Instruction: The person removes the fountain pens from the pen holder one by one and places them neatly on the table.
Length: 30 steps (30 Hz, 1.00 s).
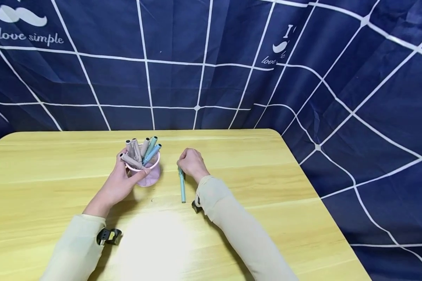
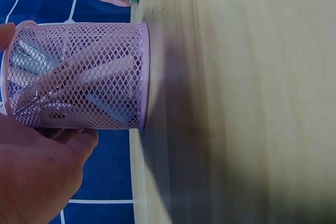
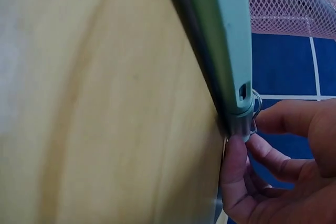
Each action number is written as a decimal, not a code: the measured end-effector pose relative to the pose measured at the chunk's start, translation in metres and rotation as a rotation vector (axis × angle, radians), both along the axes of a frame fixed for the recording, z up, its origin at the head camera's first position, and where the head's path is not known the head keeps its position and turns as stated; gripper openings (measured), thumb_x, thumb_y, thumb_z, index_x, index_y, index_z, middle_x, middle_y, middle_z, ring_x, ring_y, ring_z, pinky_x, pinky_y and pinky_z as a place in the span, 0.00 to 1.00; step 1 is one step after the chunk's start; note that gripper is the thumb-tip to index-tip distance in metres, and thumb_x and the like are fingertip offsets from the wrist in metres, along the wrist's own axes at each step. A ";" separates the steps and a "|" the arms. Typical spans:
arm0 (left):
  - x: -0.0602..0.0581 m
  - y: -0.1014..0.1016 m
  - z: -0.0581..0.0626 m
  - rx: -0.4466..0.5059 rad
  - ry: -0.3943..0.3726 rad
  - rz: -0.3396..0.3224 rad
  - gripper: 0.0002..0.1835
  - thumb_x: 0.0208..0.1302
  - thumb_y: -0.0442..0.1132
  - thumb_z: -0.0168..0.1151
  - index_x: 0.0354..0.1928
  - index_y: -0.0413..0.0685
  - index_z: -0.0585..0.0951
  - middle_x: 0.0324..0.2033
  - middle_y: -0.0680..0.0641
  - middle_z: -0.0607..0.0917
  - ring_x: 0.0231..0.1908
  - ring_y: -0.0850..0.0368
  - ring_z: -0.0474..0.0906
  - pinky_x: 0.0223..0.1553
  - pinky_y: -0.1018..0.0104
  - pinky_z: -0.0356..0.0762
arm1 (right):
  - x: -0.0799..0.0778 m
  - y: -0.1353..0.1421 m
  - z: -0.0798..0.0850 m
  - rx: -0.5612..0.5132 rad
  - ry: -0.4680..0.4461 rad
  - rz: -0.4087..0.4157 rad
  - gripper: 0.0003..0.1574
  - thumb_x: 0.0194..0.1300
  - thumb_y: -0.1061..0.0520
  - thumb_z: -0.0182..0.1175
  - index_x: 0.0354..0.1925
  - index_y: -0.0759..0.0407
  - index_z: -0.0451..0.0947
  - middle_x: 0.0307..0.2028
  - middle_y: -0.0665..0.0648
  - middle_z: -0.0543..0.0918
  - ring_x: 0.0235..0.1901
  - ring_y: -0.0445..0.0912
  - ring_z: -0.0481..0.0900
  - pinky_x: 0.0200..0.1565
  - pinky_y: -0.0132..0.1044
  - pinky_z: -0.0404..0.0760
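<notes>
A pink mesh pen holder [image 1: 154, 174] stands on the table, with several grey pens [image 1: 129, 160], a teal pen [image 1: 152, 144] and a blue pen [image 1: 151, 154] leaning in it. My left hand [image 1: 117, 188] holds the holder round its side, thumb at the front rim. To the right of it, my right hand [image 1: 193, 164] pinches the far end of another teal pen [image 1: 183, 191], near its wire clip [image 3: 256, 104]. This pen's near end points toward me, low over the table; whether it touches the wood I cannot tell.
Pale wooden table [image 1: 56, 168] lies under both hands, with a bright glare patch at its near middle. A dark blue curtain [image 1: 176, 86] with white grid lines hangs behind the table and along its right side. Black wrist devices [image 1: 109, 236] sit at both cuffs.
</notes>
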<state>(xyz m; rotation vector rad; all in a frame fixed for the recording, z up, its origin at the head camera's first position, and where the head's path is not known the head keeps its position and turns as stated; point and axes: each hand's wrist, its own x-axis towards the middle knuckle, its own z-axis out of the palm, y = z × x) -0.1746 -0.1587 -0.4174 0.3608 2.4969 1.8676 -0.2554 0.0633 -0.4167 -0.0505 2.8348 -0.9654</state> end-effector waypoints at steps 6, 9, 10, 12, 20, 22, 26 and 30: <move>-0.001 0.001 0.000 0.006 -0.003 -0.013 0.49 0.67 0.38 0.63 0.75 0.40 0.38 0.70 0.28 0.53 0.69 0.33 0.52 0.68 0.41 0.51 | 0.000 -0.002 0.000 0.021 0.004 -0.007 0.03 0.60 0.60 0.64 0.33 0.56 0.79 0.33 0.50 0.79 0.35 0.46 0.75 0.40 0.35 0.77; -0.001 0.002 0.001 0.011 -0.002 -0.017 0.49 0.67 0.37 0.63 0.75 0.40 0.38 0.70 0.29 0.53 0.69 0.32 0.52 0.68 0.41 0.51 | -0.001 -0.002 0.000 0.032 0.000 0.000 0.04 0.60 0.60 0.65 0.34 0.56 0.79 0.33 0.50 0.79 0.36 0.46 0.75 0.39 0.35 0.77; -0.001 0.002 0.002 0.018 -0.008 -0.018 0.49 0.67 0.36 0.63 0.75 0.41 0.37 0.71 0.29 0.53 0.69 0.33 0.52 0.68 0.42 0.51 | -0.001 -0.002 0.000 0.040 0.002 0.005 0.04 0.59 0.59 0.65 0.34 0.56 0.79 0.34 0.50 0.79 0.36 0.47 0.75 0.39 0.35 0.76; -0.002 0.001 0.002 0.025 -0.016 -0.018 0.49 0.67 0.36 0.63 0.75 0.41 0.37 0.71 0.29 0.53 0.69 0.34 0.52 0.68 0.42 0.50 | -0.002 -0.002 0.000 0.053 0.006 0.015 0.05 0.59 0.59 0.66 0.34 0.56 0.78 0.34 0.51 0.78 0.36 0.47 0.75 0.39 0.35 0.76; -0.001 -0.001 0.003 0.037 -0.047 -0.006 0.50 0.67 0.36 0.63 0.76 0.43 0.37 0.71 0.31 0.53 0.70 0.37 0.51 0.69 0.45 0.48 | -0.003 -0.005 0.001 0.075 0.018 0.043 0.06 0.58 0.60 0.67 0.34 0.57 0.78 0.34 0.51 0.78 0.37 0.47 0.74 0.41 0.35 0.76; -0.001 -0.001 0.002 0.037 -0.051 -0.008 0.50 0.66 0.36 0.63 0.76 0.44 0.37 0.71 0.30 0.53 0.70 0.37 0.51 0.69 0.45 0.48 | -0.003 -0.004 0.002 0.070 0.012 0.044 0.06 0.57 0.60 0.67 0.34 0.57 0.78 0.34 0.51 0.78 0.38 0.47 0.74 0.42 0.35 0.75; -0.001 -0.002 0.002 0.037 -0.059 -0.002 0.51 0.66 0.37 0.63 0.76 0.45 0.36 0.72 0.31 0.52 0.70 0.38 0.52 0.69 0.46 0.48 | -0.003 -0.003 0.004 0.064 0.010 0.051 0.06 0.59 0.59 0.66 0.35 0.57 0.79 0.35 0.51 0.78 0.39 0.47 0.73 0.43 0.36 0.75; 0.000 -0.003 0.003 0.030 -0.049 0.005 0.50 0.67 0.39 0.64 0.76 0.44 0.37 0.72 0.31 0.53 0.70 0.37 0.52 0.69 0.45 0.49 | -0.002 -0.001 0.009 -0.018 0.042 0.050 0.07 0.63 0.57 0.65 0.39 0.57 0.80 0.36 0.51 0.78 0.39 0.46 0.75 0.44 0.36 0.76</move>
